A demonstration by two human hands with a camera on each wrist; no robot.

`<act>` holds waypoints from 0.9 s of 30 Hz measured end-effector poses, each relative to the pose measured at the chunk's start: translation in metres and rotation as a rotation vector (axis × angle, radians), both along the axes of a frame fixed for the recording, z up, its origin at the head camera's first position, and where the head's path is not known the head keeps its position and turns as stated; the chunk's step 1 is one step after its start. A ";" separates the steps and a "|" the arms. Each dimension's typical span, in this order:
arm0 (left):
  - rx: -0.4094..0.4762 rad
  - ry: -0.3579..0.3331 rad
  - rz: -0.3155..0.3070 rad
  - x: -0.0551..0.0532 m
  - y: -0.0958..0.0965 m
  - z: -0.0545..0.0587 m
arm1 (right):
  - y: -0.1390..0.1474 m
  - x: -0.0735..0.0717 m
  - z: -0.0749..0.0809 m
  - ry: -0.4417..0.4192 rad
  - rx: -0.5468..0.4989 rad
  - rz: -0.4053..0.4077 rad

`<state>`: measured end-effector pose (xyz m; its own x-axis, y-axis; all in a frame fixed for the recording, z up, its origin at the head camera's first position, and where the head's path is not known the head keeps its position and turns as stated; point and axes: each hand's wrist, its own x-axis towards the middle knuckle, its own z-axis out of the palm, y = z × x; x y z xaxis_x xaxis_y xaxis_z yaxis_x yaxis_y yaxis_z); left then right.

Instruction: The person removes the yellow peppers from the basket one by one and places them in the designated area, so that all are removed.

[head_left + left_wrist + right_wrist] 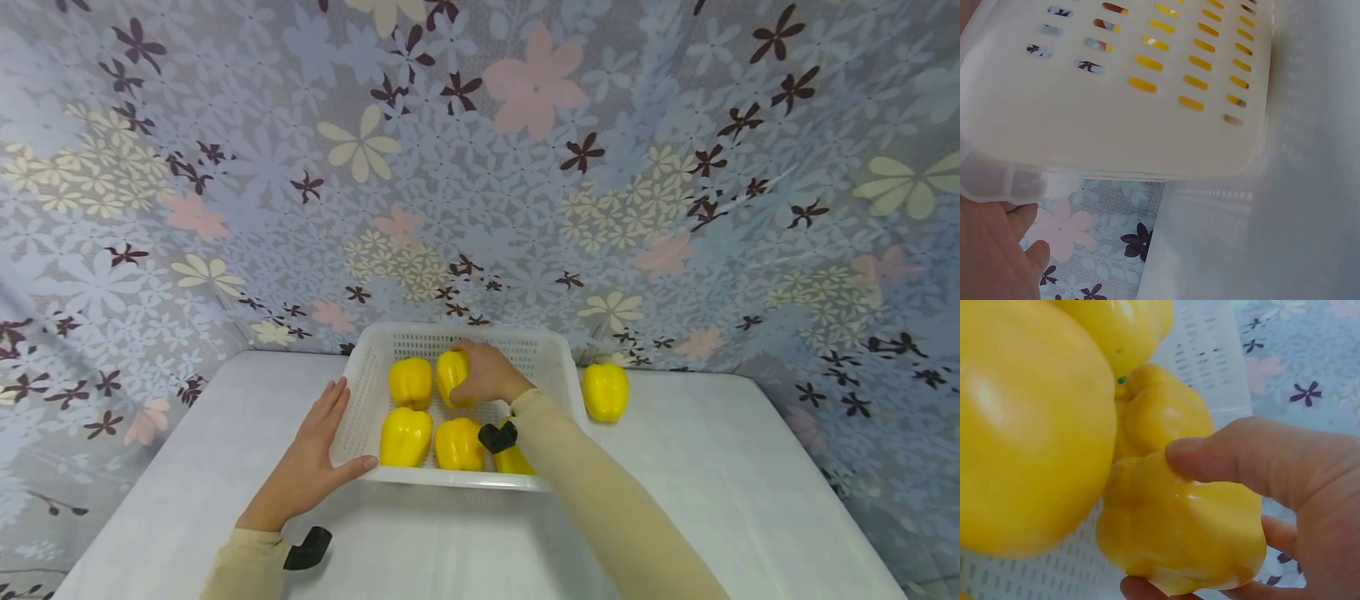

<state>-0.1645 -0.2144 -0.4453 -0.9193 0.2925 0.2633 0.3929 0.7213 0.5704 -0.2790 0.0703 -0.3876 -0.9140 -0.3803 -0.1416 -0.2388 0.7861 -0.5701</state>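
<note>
A white plastic basket (465,477) with slotted walls holds several yellow bell peppers, two of them by its left side, a rear pepper (410,383) and a front pepper (405,437). My right hand (491,373) reaches inside and grips a yellow bell pepper (450,377) in the back row; the right wrist view shows the thumb on top of this pepper (1185,531) and fingertips beneath. Along the basket's left rim rests my left hand (303,467), fingers extended and thumb at the front corner. Another front pepper (513,460) is partly hidden by the right wrist.
One more yellow bell pepper (605,392) stands outside the basket, just to its right. The white table (720,483) ends at the back against a flower-patterned cloth (480,167), which also hangs at both sides.
</note>
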 end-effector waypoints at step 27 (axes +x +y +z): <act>0.000 -0.001 0.002 0.000 -0.001 0.001 | 0.019 0.033 0.037 0.191 -0.173 0.020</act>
<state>-0.1648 -0.2152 -0.4444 -0.9203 0.2903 0.2622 0.3904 0.7223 0.5708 -0.2459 0.0889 -0.3504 -0.9100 -0.4019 0.1015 -0.3692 0.6746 -0.6392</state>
